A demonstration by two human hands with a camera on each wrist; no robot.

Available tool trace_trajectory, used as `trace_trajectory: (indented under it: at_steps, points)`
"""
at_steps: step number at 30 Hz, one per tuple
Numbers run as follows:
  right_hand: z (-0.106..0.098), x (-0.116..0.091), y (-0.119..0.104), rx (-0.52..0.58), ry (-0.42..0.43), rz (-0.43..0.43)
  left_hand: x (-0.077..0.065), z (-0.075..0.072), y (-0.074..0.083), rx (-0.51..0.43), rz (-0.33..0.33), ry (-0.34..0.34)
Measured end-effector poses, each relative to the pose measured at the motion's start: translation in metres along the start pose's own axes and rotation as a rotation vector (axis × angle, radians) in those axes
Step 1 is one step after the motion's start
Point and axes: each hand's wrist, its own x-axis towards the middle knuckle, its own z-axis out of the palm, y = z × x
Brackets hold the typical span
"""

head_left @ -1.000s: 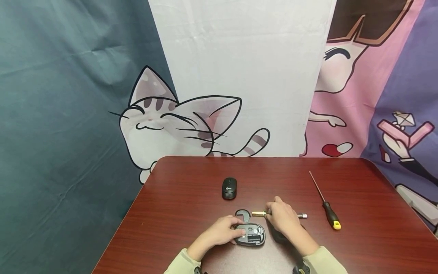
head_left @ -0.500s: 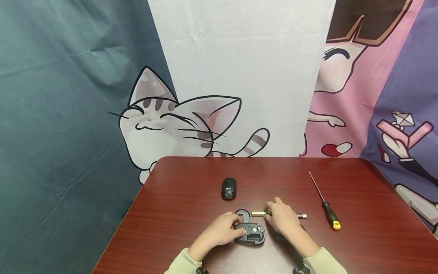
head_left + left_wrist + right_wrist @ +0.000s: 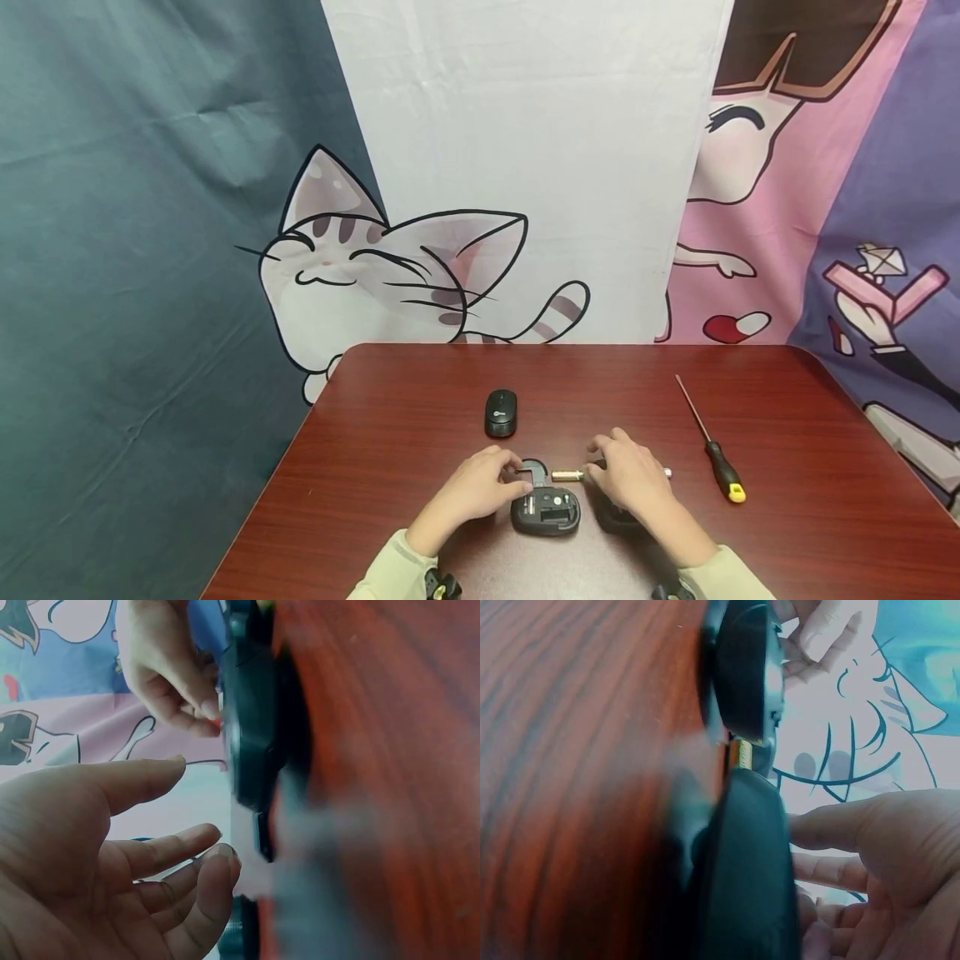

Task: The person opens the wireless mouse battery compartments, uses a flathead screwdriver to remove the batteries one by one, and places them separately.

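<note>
In the head view a black computer mouse [image 3: 545, 511] lies belly up with its battery bay open. Beside its upper edge is a grey battery cover [image 3: 537, 471]. My left hand [image 3: 480, 487] is at the mouse's left side, thumb and fingers apart; the left wrist view shows nothing between them. My right hand [image 3: 626, 473] is over a second dark, rounded body [image 3: 617, 518], which it partly hides. A gold-coloured cylinder [image 3: 567, 476] lies left of the right fingers, and a silver end [image 3: 667, 472] shows past the hand. The right thumb and fingers are spread around a dark shape.
Another black mouse [image 3: 501, 413] stands farther back on the red-brown table [image 3: 390, 433]. A screwdriver [image 3: 720, 467] with a black and yellow handle lies to the right. Cartoon-printed cloth [image 3: 525, 125] hangs behind the table.
My left fingers have come off the overturned mouse and moved slightly left and up. My right thumb and fingers have spread apart near the gold cylinder, which stays in place.
</note>
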Motion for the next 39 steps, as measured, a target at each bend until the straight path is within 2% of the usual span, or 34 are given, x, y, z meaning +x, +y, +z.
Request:
trace_trajectory:
  at_steps: [3, 10, 19, 26, 32, 39]
  points:
    - [-0.006, 0.000, 0.001, -0.003, 0.024, -0.017, 0.005, -0.005, 0.000, -0.005, -0.021, 0.027]
    - [-0.021, 0.002, 0.002, -0.008, 0.060, -0.048, 0.019, -0.018, -0.003, 0.052, -0.039, 0.098]
    - [-0.028, 0.009, -0.001, 0.012, 0.106, -0.085, 0.041, -0.030, -0.015, 0.054, -0.059, 0.122]
    - [-0.028, 0.021, -0.014, 0.027, 0.081, -0.112, 0.056, -0.037, -0.030, 0.089, -0.007, 0.078]
    - [-0.023, 0.035, -0.034, 0.052, 0.007, -0.170, 0.062, -0.042, -0.046, 0.142, 0.043, 0.050]
    - [-0.014, 0.053, -0.054, 0.065, -0.079, -0.192, 0.068, -0.045, -0.059, 0.174, 0.073, -0.023]
